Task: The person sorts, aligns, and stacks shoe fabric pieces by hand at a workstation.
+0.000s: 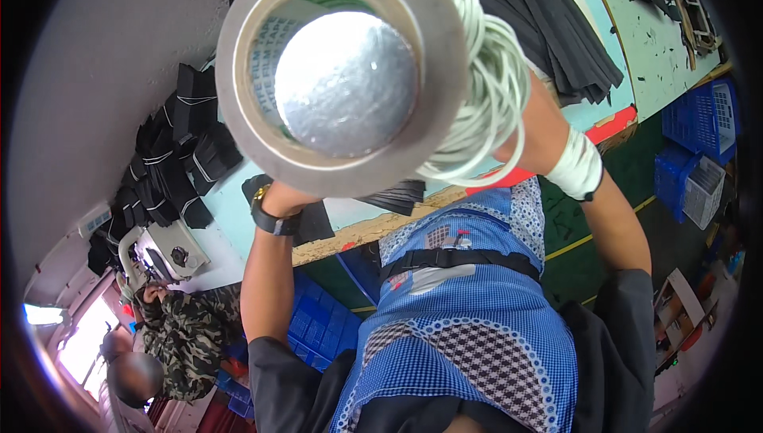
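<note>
A large roll of tape [441, 107] hangs very close in front, with a round silvery piece [346, 83] showing inside its core. Beside it hangs a thick bundle of pale green cord [497, 91]. My left hand [288, 199] reaches over the table behind the roll, which covers its fingers. Behind the cord is my right hand [540, 127], its fingers covered too. A white wrap circles my right wrist. What either hand holds does not show. Dark fabric strips [397, 197] lie between the hands at the table's near edge; longer black strips [560, 27] lie beyond my right hand.
The pale table [238, 230] has a worn, chipped front edge. Tied black bundles [171, 143] pile up at the left, near a sewing machine [171, 254]. A co-worker in camouflage [187, 345] sits there. Blue crates stand below [322, 318] and at the right [703, 119].
</note>
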Tool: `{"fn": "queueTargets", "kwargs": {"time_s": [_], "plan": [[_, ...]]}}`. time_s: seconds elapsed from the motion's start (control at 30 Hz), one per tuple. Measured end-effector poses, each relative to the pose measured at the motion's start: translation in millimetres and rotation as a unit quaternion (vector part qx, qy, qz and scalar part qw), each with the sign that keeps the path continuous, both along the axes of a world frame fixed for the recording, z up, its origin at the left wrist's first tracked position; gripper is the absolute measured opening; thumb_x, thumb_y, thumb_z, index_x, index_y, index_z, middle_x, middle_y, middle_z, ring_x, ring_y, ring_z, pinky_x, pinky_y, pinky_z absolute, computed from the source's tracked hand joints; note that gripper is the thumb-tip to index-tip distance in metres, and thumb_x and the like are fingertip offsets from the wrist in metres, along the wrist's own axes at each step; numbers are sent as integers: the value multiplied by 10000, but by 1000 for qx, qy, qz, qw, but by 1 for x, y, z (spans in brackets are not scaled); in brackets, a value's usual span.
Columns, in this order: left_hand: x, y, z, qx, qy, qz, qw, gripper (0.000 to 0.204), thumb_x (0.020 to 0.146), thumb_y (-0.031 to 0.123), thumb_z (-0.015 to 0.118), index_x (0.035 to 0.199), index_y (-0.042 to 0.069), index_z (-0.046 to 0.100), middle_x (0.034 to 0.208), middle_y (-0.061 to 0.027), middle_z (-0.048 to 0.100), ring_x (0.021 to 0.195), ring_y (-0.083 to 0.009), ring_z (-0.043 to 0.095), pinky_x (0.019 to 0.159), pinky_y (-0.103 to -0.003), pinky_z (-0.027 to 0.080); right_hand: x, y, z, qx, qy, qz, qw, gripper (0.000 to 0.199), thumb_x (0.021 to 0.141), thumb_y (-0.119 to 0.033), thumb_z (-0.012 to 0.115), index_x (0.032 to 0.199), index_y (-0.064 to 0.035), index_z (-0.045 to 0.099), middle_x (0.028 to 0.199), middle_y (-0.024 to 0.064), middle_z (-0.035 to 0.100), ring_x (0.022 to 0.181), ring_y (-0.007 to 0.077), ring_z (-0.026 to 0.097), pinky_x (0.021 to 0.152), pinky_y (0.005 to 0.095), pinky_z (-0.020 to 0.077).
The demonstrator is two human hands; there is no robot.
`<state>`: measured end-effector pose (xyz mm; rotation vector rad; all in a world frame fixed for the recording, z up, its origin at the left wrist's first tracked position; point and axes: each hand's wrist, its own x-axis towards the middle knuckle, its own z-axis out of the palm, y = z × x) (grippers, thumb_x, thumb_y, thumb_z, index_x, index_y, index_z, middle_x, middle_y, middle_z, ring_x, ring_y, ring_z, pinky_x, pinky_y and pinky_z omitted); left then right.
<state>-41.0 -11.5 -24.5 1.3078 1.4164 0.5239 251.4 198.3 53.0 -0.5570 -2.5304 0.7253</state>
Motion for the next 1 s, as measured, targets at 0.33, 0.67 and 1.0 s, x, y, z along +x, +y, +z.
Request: {"fn": "queueTargets", "kwargs": {"time_s": [0.33, 0.67, 1.0], "plan": [[-10, -31, 0, -25, -219, 249, 943, 278, 891, 48, 622, 1163, -11, 621, 1121, -106, 668, 948, -222, 655, 845, -345, 541, 53, 32, 48, 242, -66, -186, 950, 198, 749, 28, 700, 941, -22, 694, 865, 106, 664, 788, 281, 630, 710, 360, 516], [2, 2, -6, 46, -68, 132, 988, 257, 953, 170, 569, 1135, -9, 597, 1105, -102, 625, 1036, -199, 576, 941, -317, 429, 20, 0, 14, 22, -105, -23, 994, 134, 731, -103, 683, 854, -52, 673, 750, 66, 618, 778, 273, 605, 776, 388, 448], [4, 10, 3, -40, -190, 237, 952, 281, 926, 225, 637, 1087, -6, 655, 1049, -80, 666, 966, -175, 613, 878, -295, 463, 5, -3, -6, 44, -32, -80, 995, 240, 731, -205, 727, 901, -47, 667, 843, 93, 631, 866, 271, 607, 789, 390, 441]]}}
